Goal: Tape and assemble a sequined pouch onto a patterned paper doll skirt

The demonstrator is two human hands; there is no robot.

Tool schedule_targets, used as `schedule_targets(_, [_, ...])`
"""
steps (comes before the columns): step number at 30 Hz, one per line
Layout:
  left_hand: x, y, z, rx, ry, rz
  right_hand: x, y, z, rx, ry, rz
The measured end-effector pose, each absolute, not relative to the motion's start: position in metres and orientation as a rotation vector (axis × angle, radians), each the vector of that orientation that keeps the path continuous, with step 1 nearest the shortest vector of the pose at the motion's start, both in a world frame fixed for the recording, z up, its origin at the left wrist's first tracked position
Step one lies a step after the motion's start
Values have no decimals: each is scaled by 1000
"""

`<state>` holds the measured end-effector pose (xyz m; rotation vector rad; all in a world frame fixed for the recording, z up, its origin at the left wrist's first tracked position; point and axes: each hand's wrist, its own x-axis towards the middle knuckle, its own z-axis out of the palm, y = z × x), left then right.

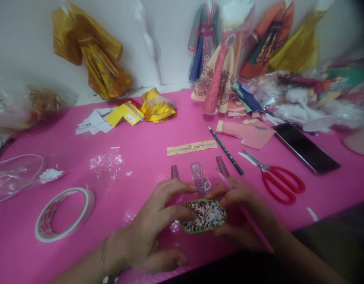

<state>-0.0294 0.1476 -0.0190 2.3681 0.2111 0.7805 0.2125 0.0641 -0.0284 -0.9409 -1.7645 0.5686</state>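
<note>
My left hand (154, 225) and my right hand (244, 213) both pinch a small speckled paper piece with a green rim (204, 215), held just above the pink table (146, 157). My right hand also carries a thin pink stick (253, 225) that slants toward the near right. Just beyond my fingers lies a patterned red and blue paper strip (200, 179), flanked by two narrow dark red strips (175, 172) (222, 166).
A tape roll (65, 213) lies at near left beside a clear plastic lid (13, 175). Red scissors (276, 179), a dark pencil (226, 150), a phone (306, 148) and a pink paper garment (248, 134) lie right. Paper dresses (220, 59) stand along the back wall.
</note>
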Motion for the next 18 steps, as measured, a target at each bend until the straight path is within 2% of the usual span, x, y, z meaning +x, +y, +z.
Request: schedule_targets(18, [-30, 148, -17, 2312, 198, 763, 214, 63, -31, -914, -1760, 544])
